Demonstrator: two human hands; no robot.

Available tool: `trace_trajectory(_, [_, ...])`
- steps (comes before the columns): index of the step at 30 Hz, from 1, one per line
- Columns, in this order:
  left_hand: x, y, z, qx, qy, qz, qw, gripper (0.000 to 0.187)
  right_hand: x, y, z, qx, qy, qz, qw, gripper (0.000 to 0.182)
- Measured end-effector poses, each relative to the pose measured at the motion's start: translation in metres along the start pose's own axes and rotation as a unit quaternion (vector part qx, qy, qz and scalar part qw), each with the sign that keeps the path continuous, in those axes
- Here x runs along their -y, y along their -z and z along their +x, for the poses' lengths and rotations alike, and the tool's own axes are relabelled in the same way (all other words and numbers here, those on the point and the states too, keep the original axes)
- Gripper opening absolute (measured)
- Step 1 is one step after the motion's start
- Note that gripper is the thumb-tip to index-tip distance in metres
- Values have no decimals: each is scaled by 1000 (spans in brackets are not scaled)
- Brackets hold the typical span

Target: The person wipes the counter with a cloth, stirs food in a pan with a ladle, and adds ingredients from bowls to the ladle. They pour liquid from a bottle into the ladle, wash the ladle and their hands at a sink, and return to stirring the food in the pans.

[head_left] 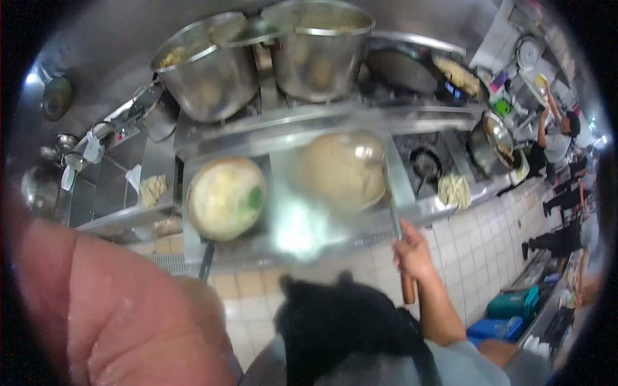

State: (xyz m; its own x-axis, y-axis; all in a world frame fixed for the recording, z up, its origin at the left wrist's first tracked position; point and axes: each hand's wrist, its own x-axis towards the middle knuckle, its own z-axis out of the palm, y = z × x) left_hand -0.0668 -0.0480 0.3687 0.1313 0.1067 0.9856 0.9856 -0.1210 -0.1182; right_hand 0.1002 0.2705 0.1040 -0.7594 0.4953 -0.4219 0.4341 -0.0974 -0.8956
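My right hand [414, 253] is closed round the long handle of a ladle [393, 212], whose wooden end sticks out below the fist. The ladle's bowl lies over a round pan of beige liquid [335, 170] at the centre. My left hand [129, 309] is very close to the camera and fills the lower left; its fingers are blurred and I cannot make out their pose. Just beyond it sits a pan [225, 198] with pale, yellow and green food, its dark handle pointing toward me.
Two large steel pots [211, 77] stand at the back. Dark pans [400, 69] are behind on the right. Cloths [454, 192] lie on the counter edge. Several people [559, 138] stand at the far right, near blue and green bins [513, 302].
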Motion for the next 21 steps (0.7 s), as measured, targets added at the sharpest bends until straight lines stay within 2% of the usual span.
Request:
trace_trajectory(1, [3,-4,4,1,-4,5,1000,46,-10,-2,10,14,-3,43,999,61])
trace_trajectory(2, [5,-6,7,1,-7,6,1000,46,-10,-3,16,54,-3,16,998,65])
trace_trajectory(4, [9,-9,14,1,-12,11,1000,46,-2,-11,13,92,-73,135,984,60])
trace_trajectory(5, [10,-10,16,2,-13,14,1000,46,2,-12,13,96,-64,138,984,60])
trace_trajectory(7, [12,-11,20,4,-12,19,1000,46,7,-9,13,157,-175,292,927,51])
trace_trajectory(8, [14,-12,21,5,-12,19,1000,45,4,-6,13,158,-172,295,927,51])
trace_trajectory(10, [16,-13,22,4,-12,24,1000,45,3,3,15,261,-197,387,862,42])
trace_trajectory(12, [18,-13,24,6,-11,25,1000,45,13,1,2,252,-187,362,878,44])
trace_trajectory(14, [20,-13,25,6,-9,27,1000,45,12,3,-8,203,-91,188,957,48])
trace_trajectory(15, [20,-13,26,6,-10,27,1000,45,23,1,-19,152,-92,158,971,56])
trace_trajectory(16, [21,-13,26,6,-10,29,1000,45,27,2,-25,152,-91,159,971,56])
trace_trajectory(18, [22,-14,27,6,-10,29,1000,45,31,4,-35,98,-41,68,992,59])
trace_trajectory(20, [23,-14,28,6,-12,31,999,45,35,6,-44,89,-19,55,994,63])
trace_trajectory(21, [23,-13,28,7,-12,30,999,45,29,9,-48,69,20,30,997,64])
